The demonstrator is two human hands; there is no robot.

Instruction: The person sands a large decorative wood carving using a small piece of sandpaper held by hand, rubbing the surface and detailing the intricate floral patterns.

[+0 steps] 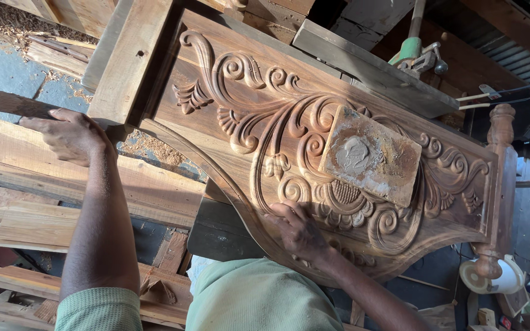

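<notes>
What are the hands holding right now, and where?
Left hand grips the end of a wood plank. Right hand presses on the carved panel; holding anything cannot be told.

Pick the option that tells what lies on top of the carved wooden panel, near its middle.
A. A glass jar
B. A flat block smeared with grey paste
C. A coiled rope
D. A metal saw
B: a flat block smeared with a grey paste patch lies on the carved panel, just above the right hand, whose fingers press on the carving.
</notes>
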